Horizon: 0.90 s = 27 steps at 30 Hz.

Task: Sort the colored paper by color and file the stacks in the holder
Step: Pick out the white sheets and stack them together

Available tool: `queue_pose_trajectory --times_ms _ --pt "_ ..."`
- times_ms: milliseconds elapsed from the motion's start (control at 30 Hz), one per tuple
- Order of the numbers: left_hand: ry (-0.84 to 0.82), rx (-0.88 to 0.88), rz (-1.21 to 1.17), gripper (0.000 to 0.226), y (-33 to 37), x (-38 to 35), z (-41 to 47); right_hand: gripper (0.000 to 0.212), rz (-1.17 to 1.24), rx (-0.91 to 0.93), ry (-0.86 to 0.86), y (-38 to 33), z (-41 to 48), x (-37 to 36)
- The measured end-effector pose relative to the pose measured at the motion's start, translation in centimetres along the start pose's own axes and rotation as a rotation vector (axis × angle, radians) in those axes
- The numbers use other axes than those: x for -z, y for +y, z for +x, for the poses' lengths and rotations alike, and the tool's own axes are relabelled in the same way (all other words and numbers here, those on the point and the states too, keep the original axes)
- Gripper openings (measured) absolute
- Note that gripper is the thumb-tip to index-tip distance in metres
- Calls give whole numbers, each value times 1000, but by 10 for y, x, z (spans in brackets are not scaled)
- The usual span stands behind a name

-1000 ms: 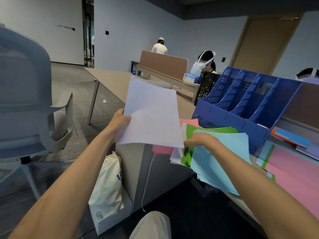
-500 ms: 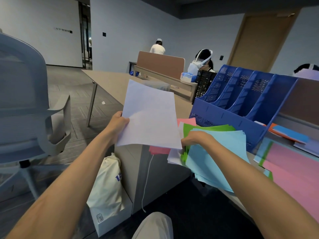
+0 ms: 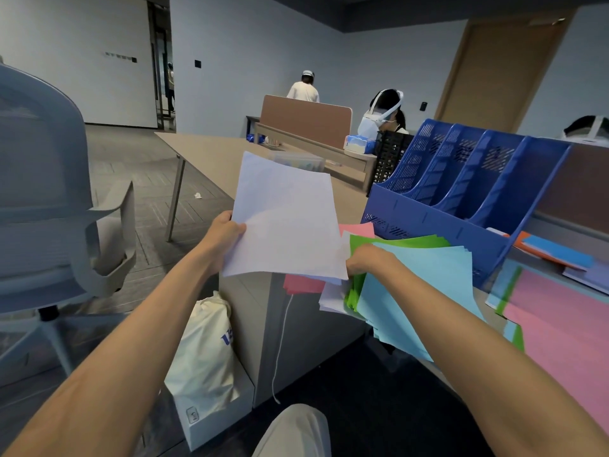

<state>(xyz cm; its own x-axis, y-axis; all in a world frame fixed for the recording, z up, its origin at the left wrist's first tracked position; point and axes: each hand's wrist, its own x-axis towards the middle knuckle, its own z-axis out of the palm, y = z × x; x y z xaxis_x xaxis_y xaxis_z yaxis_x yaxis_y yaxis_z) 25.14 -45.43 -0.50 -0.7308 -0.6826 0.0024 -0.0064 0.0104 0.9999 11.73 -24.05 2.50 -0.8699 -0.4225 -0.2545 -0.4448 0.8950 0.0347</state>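
Note:
My left hand (image 3: 222, 237) grips the left edge of a pale lavender sheet (image 3: 283, 219) and holds it up above the desk corner. My right hand (image 3: 367, 258) reaches into a mixed pile, fingers curled at the edge of the light blue sheets (image 3: 418, 291); green sheets (image 3: 395, 242), white sheets (image 3: 333, 298) and a pink sheet (image 3: 303, 283) lie under them. The lavender sheet hides my right fingertips. A blue file holder (image 3: 428, 219) with several slots stands just behind the pile. A pink stack (image 3: 560, 334) lies on the desk at the right.
A grey office chair (image 3: 49, 199) stands at the left. A cream bag (image 3: 204, 354) sits in a white box by the desk's side panel. An orange and blue folder (image 3: 553, 252) lies right of the holder. Two people sit or stand at far desks.
Both hands and the sheets stay almost where they were; the view has shifted slightly. My right hand stays at the pile's edge.

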Motion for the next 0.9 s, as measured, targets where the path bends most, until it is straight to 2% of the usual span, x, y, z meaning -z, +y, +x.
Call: queue_pose_trajectory --times_ms 67,167,267,367,500,600,733,833,900 --pt "-3 -4 -2 29 1 2 -1 62 29 -8 85 0 5 -4" --pt "0 0 3 29 0 5 0 38 30 2 201 5 12 -3" --pt "-6 4 2 28 -1 8 -1 24 -8 -15 194 9 11 2" --pt "-15 17 5 26 -1 8 -1 33 74 -38 202 16 9 10" --pt "-69 31 25 25 2 -3 0 64 282 -97 189 39 6 27" --pt "-130 23 79 23 7 -20 -1 72 227 -54 198 54 5 37" --pt "-225 23 155 29 10 -47 -3 36 123 13 203 73 2 54" --pt "-259 31 206 26 10 -73 -5 40 82 18 196 92 4 63" --pt "-293 48 236 25 8 -93 -5 16 73 4 213 100 -3 67"
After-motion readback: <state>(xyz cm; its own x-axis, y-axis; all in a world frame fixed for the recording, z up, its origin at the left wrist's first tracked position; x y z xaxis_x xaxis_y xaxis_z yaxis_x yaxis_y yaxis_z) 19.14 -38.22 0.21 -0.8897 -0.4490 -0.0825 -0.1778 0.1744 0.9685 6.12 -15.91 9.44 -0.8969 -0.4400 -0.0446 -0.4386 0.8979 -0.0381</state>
